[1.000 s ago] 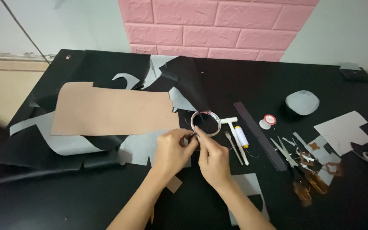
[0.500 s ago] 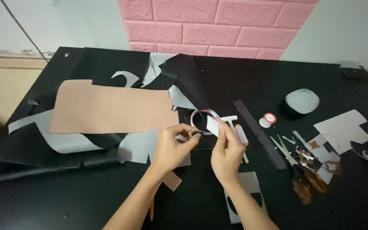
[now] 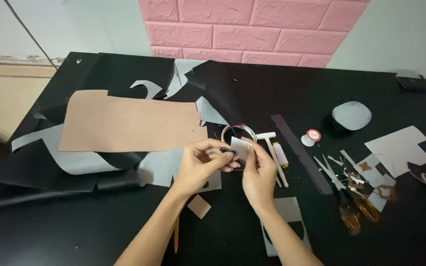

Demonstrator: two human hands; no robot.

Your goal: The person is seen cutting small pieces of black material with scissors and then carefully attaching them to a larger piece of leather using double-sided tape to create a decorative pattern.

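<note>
A small black looped piece [image 3: 228,151] is sitting pinched at the fingertips, lifted off the tabletop just in front of the roll of tape [image 3: 238,132]. Touching its right side, a small pale grey square piece [image 3: 240,148] is standing tilted, also overlapping the roll's near edge.

Left hand [image 3: 200,165] pinches a small black piece [image 3: 228,151]; right hand [image 3: 258,175] holds a grey scrap [image 3: 240,148].

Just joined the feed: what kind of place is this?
Likely a small leathercraft bench: a black table strewn with a tan leather sheet, grey cut-out patterns, scissors, thread.
</note>
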